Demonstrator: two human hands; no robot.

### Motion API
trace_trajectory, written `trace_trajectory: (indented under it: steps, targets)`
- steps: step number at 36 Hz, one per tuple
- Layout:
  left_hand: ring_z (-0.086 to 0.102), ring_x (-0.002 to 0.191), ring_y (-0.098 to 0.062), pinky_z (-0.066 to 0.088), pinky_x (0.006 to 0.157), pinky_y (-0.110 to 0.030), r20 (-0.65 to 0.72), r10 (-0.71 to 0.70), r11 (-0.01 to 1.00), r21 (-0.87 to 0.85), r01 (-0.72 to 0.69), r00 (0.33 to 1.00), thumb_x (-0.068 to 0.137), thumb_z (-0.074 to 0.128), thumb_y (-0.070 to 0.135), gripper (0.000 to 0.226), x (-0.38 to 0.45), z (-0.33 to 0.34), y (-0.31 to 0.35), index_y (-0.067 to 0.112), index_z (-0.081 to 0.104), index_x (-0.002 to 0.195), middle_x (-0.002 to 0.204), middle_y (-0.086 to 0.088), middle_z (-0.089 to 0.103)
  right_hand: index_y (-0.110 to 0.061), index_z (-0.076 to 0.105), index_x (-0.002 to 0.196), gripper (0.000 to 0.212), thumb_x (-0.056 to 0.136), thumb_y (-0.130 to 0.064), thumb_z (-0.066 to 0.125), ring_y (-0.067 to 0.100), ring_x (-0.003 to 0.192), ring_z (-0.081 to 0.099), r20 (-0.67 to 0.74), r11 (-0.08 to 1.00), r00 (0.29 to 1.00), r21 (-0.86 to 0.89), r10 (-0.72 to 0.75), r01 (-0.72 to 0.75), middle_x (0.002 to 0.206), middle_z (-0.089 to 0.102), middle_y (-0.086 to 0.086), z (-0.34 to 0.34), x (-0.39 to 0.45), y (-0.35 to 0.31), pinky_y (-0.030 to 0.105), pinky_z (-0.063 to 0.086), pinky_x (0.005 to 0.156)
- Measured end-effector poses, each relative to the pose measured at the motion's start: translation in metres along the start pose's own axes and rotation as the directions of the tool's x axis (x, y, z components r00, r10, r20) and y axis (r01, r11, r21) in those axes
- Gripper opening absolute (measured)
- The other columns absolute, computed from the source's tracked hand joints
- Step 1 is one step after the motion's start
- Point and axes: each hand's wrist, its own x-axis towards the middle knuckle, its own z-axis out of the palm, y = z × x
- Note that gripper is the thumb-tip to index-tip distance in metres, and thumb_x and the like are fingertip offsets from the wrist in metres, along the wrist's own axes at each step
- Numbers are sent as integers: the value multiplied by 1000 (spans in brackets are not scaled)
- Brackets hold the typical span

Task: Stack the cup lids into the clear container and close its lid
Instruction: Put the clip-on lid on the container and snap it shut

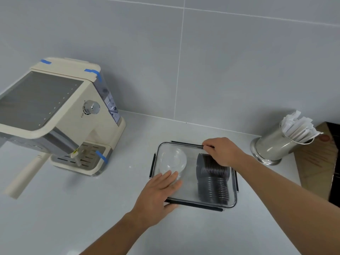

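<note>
A clear container [232, 196] with black edge clips sits on the grey counter, its transparent lid on top. Inside, a row of dark grey cup lids [212, 181] lies on its side at the right, and clear domed cup lids [172, 160] sit at the left. My left hand [158, 195] lies flat on the container's lid at the near left corner, fingers spread, thumb under the front edge. My right hand [220, 151] pinches the black clip [185, 143] along the far edge.
A cream espresso machine [60, 115] with blue tape strips stands at the left. A steel holder [272, 146] with paper-wrapped sticks stands at the right by the tiled wall. A brown surface [316, 159] lies beyond the counter's right edge.
</note>
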Motion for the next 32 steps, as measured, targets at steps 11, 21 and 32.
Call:
trace_trajectory:
  steps: [11,21,32]
  targets:
    - [33,138,-12,13,116,-25,-8,-14,1000,-1,14,1000,70,79,44,75,1,6,1,26,50,137,147,5,47,-23,72,105,22,95,-32,55,12,93,59,85,994,996,109,20,-29,97,66,-10,-3,18,6,23,41,82]
    - [29,140,-8,13,116,-23,-25,-37,999,-39,36,999,72,73,44,74,0,7,-1,29,47,139,148,11,41,-17,69,117,31,100,-27,44,22,108,60,87,1000,996,25,16,-18,118,70,1,0,13,-1,29,44,91]
    - [29,141,-6,12,116,-21,-8,-59,996,-67,58,998,79,56,53,64,0,3,-3,29,49,138,148,11,41,-21,44,145,48,99,-32,47,20,139,40,54,996,994,5,91,-92,151,45,-2,3,-20,10,28,26,113]
